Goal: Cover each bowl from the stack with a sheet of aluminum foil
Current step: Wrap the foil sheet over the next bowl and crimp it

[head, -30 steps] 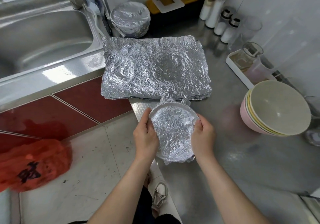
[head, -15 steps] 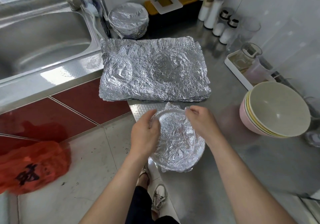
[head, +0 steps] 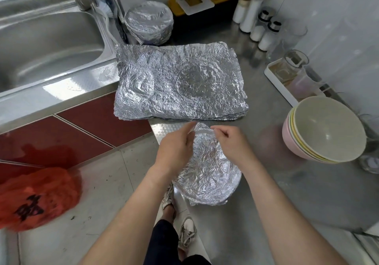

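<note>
Change since the earlier frames: both hands have travelled from the bowl's flanks to its far rim, and the bowl now sits nearer to the counter's front edge.

1. Foil-covered bowl (head: 211, 174): upright on the steel counter (head: 287, 199), at its near left corner, foil drawn across the mouth.
2. Left hand (head: 176, 147): on the far-left rim, forefinger extended. It is motion-blurred, so its grip cannot be told.
3. Right hand (head: 229, 143): fingers curled, pinching the foil edge at the far rim, close beside the left hand.
4. Governing relation: the loose flap lies between the two hands, on the side away from the person. Judged step: tucking it down.
5. Stack of uncovered bowls (head: 324, 129): tilted, well to the right, nearer the right hand.
6. Pile of foil sheets (head: 180, 84): flat, just beyond the bowl.
7. Finished covered bowls (head: 148, 22): behind the sheets, beside the sink (head: 47, 45).
</note>
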The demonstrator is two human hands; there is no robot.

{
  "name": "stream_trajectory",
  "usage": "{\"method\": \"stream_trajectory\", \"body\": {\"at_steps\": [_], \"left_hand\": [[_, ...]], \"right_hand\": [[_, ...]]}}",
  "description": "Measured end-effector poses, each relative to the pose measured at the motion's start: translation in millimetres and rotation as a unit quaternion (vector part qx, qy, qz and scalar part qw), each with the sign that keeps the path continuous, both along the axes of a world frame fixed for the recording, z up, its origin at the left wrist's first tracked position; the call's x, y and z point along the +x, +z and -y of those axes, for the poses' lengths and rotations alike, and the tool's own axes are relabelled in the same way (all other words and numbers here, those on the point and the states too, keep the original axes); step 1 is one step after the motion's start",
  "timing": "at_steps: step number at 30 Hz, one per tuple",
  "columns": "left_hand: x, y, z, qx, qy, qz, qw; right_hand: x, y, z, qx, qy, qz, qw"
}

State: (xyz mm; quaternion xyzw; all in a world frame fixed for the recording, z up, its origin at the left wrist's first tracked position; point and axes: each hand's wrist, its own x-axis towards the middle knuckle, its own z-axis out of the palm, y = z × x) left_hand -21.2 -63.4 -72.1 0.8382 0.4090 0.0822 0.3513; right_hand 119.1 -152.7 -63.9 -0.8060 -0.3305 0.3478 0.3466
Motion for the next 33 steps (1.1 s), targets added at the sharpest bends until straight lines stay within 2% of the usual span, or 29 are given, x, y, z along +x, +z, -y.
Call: {"method": "stream_trajectory", "body": {"at_steps": [4,9,16,23,33], "left_hand": [[4.0,-0.4,-4.4,-0.008,-0.082,-0.014,0.997],[9.4,-4.8,-11.6,-0.072,-0.101,-0.025,0.992],[15.9,-8.3,-24.9,-0.075,-0.142,-0.017,0.987],[6.2,-7.5,-19.8,-0.060,-0.093,0.007,0.994],[5.6,-11.3,-19.0,-0.038,-0.095,0.006,0.995]], "right_hand": [[-1.6,0.6,-0.4,0.002,0.025,0.018,1.000],[-1.8,1.0,0.1,-0.015,0.045,0.041,0.998],[-1.9,-3.2,-2.2,-0.009,0.069,0.071,0.995],[-3.2,-7.2,-1.2,-0.024,0.059,0.094,0.994],[-6.3,-6.1,-2.3,-0.026,0.048,0.119,0.991]]}}
